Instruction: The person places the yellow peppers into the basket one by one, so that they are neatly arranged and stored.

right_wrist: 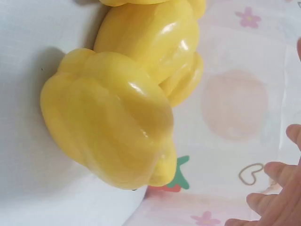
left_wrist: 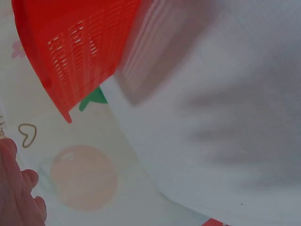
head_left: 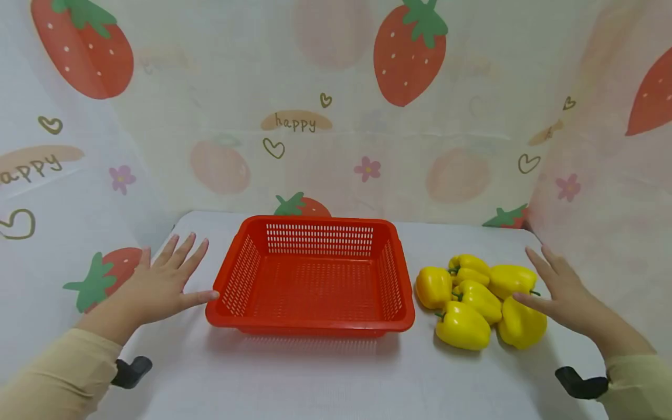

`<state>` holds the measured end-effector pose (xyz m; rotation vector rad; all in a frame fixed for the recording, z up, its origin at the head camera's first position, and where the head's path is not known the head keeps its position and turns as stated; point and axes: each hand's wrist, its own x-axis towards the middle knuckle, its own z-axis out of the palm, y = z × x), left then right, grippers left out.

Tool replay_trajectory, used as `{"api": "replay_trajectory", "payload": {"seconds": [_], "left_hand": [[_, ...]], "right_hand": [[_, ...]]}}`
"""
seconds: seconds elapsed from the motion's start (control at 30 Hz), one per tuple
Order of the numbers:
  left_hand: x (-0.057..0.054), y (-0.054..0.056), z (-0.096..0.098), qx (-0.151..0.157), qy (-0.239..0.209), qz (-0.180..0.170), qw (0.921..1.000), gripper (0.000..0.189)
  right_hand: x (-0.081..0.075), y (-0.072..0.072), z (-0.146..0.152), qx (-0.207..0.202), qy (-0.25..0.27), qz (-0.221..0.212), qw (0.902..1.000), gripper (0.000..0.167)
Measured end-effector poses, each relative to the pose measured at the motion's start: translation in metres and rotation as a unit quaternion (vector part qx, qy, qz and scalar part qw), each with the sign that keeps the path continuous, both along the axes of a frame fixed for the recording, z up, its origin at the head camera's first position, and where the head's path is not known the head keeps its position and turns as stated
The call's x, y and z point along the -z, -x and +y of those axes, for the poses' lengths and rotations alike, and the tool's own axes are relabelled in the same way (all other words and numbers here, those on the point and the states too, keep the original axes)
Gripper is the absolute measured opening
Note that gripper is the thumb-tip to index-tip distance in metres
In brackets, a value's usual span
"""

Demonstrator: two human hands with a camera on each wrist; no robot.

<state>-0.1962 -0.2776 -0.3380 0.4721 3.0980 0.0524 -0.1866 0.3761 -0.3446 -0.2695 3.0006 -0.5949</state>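
Observation:
In the head view a red plastic basket (head_left: 315, 325) with slotted walls stands on the white table, and nothing lies in it. My left hand (head_left: 163, 283) is spread beside its left wall, thumb tip at the rim; whether it touches I cannot tell. Several yellow bell peppers (head_left: 463, 326) lie in a cluster to the right of the basket. Just right of them hovers my right hand (head_left: 564, 291), fingers extended and holding nothing. The right wrist view shows a large yellow pepper (right_wrist: 108, 122) close up, with the fingers (right_wrist: 282, 174) apart from it.
The white tabletop (head_left: 315, 385) has rounded far corners. Behind and at both sides hangs a pale cloth (head_left: 325, 76) printed with strawberries, hearts and flowers. A black strap piece (head_left: 131, 372) sits at the left wrist, another black piece (head_left: 581, 383) at the right.

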Motion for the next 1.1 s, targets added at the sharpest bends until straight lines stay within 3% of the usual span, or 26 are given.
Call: {"api": "replay_trajectory", "payload": {"seconds": [0.37, 0.9, 1.1], "left_hand": [[0.013, 0.003, 0.011, 0.027, -0.011, -0.008, 0.9995, 0.105], [0.026, 0.006, 0.032, 0.060, -0.012, -0.007, 0.9981, 0.109], [0.032, 0.004, 0.034, 0.062, -0.015, -0.023, 0.9977, 0.114]], "right_hand": [[0.027, -0.007, 0.016, 0.002, 0.083, 0.013, 0.9965, 0.100], [0.071, -0.019, 0.023, 0.053, 0.108, -0.032, 0.9922, 0.105], [0.085, -0.022, 0.023, 0.051, 0.113, -0.038, 0.9915, 0.108]]}}
